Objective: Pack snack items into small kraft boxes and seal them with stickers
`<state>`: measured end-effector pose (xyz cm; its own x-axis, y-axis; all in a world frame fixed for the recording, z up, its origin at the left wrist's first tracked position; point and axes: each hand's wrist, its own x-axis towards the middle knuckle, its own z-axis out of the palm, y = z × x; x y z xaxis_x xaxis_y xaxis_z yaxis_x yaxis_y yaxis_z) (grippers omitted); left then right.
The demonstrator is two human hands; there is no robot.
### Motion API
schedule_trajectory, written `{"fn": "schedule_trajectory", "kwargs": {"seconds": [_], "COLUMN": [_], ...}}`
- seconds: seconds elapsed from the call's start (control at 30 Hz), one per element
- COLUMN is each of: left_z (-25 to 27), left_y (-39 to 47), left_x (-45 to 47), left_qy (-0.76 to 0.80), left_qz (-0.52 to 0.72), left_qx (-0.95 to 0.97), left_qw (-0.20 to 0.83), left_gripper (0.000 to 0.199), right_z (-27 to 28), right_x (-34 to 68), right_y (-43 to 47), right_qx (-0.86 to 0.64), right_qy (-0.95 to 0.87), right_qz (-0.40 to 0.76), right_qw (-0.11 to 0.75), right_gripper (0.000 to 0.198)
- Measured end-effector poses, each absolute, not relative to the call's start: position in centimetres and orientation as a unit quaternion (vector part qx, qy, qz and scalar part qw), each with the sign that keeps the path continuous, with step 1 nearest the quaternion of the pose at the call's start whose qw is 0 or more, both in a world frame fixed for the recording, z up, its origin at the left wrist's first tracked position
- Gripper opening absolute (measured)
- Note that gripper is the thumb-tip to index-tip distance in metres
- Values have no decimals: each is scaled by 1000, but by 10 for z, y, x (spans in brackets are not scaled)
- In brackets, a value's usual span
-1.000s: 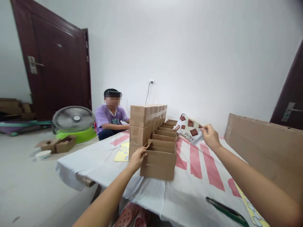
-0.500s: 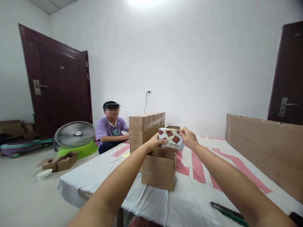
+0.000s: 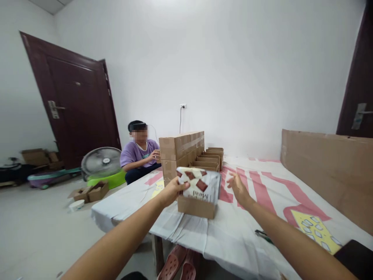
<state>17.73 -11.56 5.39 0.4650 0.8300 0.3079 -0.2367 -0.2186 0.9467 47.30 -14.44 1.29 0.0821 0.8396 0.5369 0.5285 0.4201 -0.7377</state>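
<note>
My left hand (image 3: 175, 189) grips the left edge of a white food packet (image 3: 201, 184) with brown diamond shapes and the upside-down word "Meal". The packet is tilted in front of and over an open cardboard box (image 3: 196, 208) at the near side of the table; whether its lower part is inside the box I cannot tell. To the packet's right, apart from it, my right hand (image 3: 237, 188) is open with its fingers parted and nothing in them. Behind the packet runs a row of open cardboard boxes (image 3: 208, 160).
Closed cartons (image 3: 175, 149) are stacked left of the row. A person (image 3: 141, 151) sits beyond them. A long cardboard panel (image 3: 323, 171) stands at the right. A dark-handled tool (image 3: 264, 235) lies near my right forearm. A fan (image 3: 101, 161) stands on the floor.
My right hand has let go of the packet and moved away from it. The packet has come lower, in front of the near box, still in my left hand. The view has shifted slightly.
</note>
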Motion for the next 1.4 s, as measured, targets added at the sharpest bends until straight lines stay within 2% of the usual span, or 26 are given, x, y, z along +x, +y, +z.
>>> {"fn": "schedule_trajectory", "kwargs": {"seconds": [0.1, 0.27, 0.37, 0.43, 0.53, 0.6, 0.73, 1.4], "left_z": [4, -56, -79, -95, -117, -125, -122, -111], "left_y": [-128, -123, -124, -130, -140, -142, -128, -28], "left_x": [159, 153, 161, 170, 187, 200, 221, 260], "left_qy": [349, 480, 559, 582, 588, 604, 642, 708], "left_qz": [399, 413, 460, 464, 351, 277, 227, 174], "left_qx": [648, 630, 600, 621, 726, 747, 732, 683], "left_qw": [546, 449, 339, 246, 65, 5, -26, -34], "left_gripper": [62, 71, 87, 89, 85, 85, 79, 77], "right_z": [-55, -131, -147, -150, -149, -148, -147, -144], "right_x": [466, 439, 433, 433, 433, 432, 430, 424], "right_y": [-155, -168, -175, -178, -179, -180, -182, -183], "right_qx": [-576, -619, -612, -611, -612, -613, -614, -616], "right_qy": [-627, -613, -634, -643, -649, -657, -671, -714], "right_qz": [193, 212, 188, 177, 164, 154, 135, 92], "right_qw": [487, 444, 434, 428, 420, 411, 393, 322], "right_gripper": [40, 17, 16, 17, 17, 18, 19, 15]}}
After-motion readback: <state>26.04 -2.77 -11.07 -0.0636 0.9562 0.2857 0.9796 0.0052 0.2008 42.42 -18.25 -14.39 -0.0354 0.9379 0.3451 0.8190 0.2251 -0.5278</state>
